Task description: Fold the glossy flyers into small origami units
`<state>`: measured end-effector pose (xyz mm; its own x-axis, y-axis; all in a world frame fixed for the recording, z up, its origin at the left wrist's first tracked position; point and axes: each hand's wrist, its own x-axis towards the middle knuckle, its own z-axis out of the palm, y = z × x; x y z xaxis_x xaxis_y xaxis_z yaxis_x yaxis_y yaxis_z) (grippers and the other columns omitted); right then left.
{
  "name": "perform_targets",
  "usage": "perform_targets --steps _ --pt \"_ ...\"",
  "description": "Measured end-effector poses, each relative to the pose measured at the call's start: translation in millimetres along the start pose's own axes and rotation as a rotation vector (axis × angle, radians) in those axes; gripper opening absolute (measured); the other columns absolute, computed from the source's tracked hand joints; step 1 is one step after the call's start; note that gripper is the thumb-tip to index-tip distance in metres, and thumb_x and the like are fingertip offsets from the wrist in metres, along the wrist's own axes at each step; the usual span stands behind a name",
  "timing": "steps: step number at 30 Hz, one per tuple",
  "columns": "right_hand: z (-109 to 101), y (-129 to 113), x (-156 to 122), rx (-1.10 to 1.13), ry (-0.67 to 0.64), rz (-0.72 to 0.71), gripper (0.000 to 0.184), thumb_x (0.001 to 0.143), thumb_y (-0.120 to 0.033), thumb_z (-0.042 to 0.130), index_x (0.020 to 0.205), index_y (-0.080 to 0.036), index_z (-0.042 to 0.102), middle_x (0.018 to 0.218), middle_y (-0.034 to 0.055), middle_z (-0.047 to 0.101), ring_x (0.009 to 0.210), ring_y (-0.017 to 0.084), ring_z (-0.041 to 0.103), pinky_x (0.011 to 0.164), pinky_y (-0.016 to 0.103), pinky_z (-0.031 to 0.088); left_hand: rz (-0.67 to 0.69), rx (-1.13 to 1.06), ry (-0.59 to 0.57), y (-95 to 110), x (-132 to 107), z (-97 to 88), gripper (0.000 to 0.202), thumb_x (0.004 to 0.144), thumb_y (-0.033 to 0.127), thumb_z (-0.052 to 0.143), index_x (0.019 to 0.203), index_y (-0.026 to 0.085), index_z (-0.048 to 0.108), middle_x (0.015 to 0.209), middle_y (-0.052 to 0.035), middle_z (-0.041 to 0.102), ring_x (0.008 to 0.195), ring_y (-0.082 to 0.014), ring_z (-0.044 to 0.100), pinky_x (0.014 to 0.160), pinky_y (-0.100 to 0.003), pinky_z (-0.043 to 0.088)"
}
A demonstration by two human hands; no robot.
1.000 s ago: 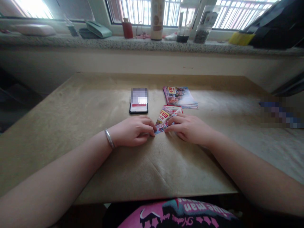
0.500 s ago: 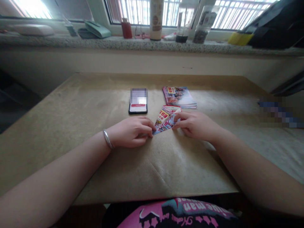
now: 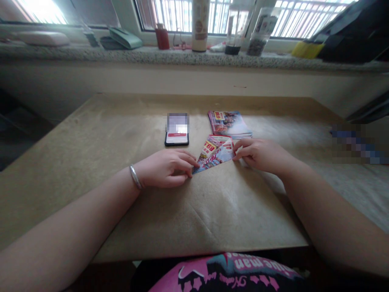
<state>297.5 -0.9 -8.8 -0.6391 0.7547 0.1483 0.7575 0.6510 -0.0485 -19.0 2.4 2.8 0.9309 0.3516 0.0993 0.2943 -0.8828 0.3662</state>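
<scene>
Folded leaflet point(image 3: 215, 155) I note on the bench point(image 3: 164, 219), its left corner pinched by my left hand point(image 3: 170, 167), its right corner pinched by my right hand point(image 3: 261, 155), leaflet stack point(image 3: 231, 124) just beyond, phone point(image 3: 176, 138) lying left of the stack.

From my remote seat I see my bare left forearm point(image 3: 91, 215) slant in over the left part of the near edge of the desk point(image 3: 194, 227), the left hand point(image 3: 168, 168) palm down, thumb and fingertips drawn together low at the surface. My right forearm point(image 3: 328, 207) angles inward from the near right, its wrist point(image 3: 287, 164) bent slightly, and the right hand point(image 3: 263, 156) sits a little farther from that edge, fingers curled, tips brought close to the thumb.
</scene>
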Motion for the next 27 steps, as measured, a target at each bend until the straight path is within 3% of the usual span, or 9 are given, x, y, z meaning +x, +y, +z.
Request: perform_targets --steps 12,19,23,27 --pt "-4 -1 0 -0.075 -0.063 0.057 0.030 0.079 -0.013 0.046 0.081 -0.025 0.073 0.098 -0.0004 0.072 0.085 0.019 0.066 0.068 0.029 0.045 -0.026 -0.045 -0.019 1 0 -2.0 0.019 0.078 0.010 0.052 0.081 0.019 0.068 0.117 -0.0044 0.065 0.116 -0.0190 0.055 0.100 -0.032 0.045" --pt "-2 -20 6 -0.186 -0.039 0.304 0.030 0.088 -0.028 0.041 0.095 -0.023 0.069 0.096 0.0054 0.072 0.084 0.022 0.065 0.063 0.030 0.043 -0.056 -0.043 0.053 -1 2 4.1 0.014 0.081 0.013 0.051 0.081 0.018 0.064 0.110 -0.0067 0.067 0.106 -0.0187 0.060 0.094 -0.031 0.048" --pt "6 -25 10 -0.120 -0.007 0.257 0.036 0.091 -0.037 0.040 0.107 -0.021 0.067 0.106 0.0093 0.067 0.090 0.024 0.063 0.069 0.032 0.046 -0.093 0.022 0.095 -6 3 12.5 0.016 0.085 0.017 0.048 0.088 0.019 0.063 0.104 -0.0062 0.066 0.098 -0.0169 0.061 0.088 -0.029 0.050" --pt "16 -21 11 -0.015 0.055 0.204 0.039 0.087 -0.039 0.050 0.116 -0.017 0.065 0.107 0.0135 0.063 0.095 0.026 0.061 0.081 0.037 0.048 -0.079 0.098 0.126 -9 5 18.3 0.021 0.088 0.019 0.048 0.102 0.020 0.063 0.106 -0.0061 0.065 0.098 -0.0170 0.060 0.087 -0.030 0.049"
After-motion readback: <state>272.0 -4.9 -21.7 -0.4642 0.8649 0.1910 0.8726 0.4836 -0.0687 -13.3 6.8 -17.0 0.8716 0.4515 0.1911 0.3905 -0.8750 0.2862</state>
